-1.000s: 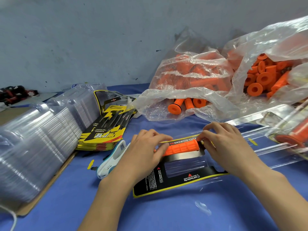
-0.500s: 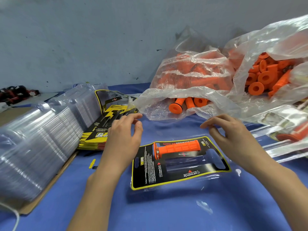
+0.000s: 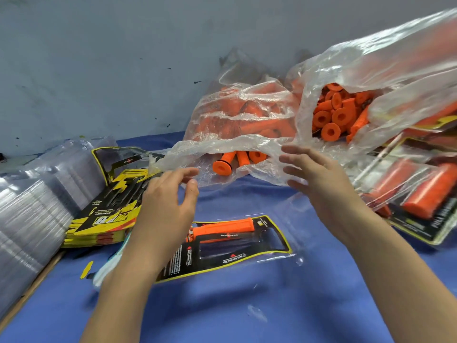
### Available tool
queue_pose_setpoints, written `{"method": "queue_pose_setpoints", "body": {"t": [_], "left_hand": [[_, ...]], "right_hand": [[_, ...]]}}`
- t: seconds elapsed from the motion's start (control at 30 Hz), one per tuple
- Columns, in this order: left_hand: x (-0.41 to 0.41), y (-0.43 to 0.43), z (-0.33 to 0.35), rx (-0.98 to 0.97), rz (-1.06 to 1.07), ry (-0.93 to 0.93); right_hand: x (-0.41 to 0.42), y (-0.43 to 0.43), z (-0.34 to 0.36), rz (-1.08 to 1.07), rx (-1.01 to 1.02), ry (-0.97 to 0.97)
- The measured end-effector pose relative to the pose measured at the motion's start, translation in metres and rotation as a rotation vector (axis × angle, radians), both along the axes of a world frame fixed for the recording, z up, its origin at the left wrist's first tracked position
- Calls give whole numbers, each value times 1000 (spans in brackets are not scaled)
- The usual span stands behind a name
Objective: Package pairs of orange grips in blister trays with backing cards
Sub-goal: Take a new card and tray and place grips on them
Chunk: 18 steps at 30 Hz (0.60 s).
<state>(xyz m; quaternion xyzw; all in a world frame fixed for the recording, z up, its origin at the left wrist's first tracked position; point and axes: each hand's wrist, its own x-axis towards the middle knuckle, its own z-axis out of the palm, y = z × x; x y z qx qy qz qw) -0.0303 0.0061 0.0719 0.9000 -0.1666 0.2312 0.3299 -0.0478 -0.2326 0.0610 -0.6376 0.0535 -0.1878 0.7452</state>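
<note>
A clear blister tray on a black-and-yellow backing card (image 3: pixel 230 258) lies on the blue cloth in front of me. One orange grip (image 3: pixel 222 227) sits in its upper slot; the lower slot holds nothing. My left hand (image 3: pixel 170 201) hovers open above the card's left end, fingers toward the mouth of a clear plastic bag (image 3: pixel 237 144) of loose orange grips (image 3: pixel 223 164). My right hand (image 3: pixel 319 179) is open too, its fingers at the bag's edge. A second bag (image 3: pixel 341 115) with several grips gapes at the right.
A stack of backing cards (image 3: pixel 108 211) lies left of centre. Stacked clear blister trays (image 3: pixel 37 209) fill the left side. Finished packs (image 3: pixel 425 201) pile up at the right. A white-and-teal tool (image 3: pixel 108 263) peeks out under my left forearm. A grey wall stands behind.
Both hands have let go of the grip in the tray and lifted away toward the bag of loose grips. The view has shifted closer and to the right.
</note>
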Motion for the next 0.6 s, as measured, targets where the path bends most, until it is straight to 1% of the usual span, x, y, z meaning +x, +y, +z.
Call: {"method": "queue_pose_setpoints", "body": {"t": [0.1, 0.2, 0.37, 0.5, 0.6], "left_hand": [[-4, -47, 8, 1, -135, -18], [0, -102, 12, -17, -300, 22], [45, -208, 19, 26, -496, 205], [98, -288, 13, 157, -502, 326], [138, -333, 7, 215, -453, 356]], "right_hand": [[1, -20, 7, -22, 304, 47], [1, -41, 9, -44, 495, 25], [-2, -81, 9, -71, 634, -16], [-3, -108, 6, -144, 734, -31], [0, -117, 2, -162, 792, -19]]}}
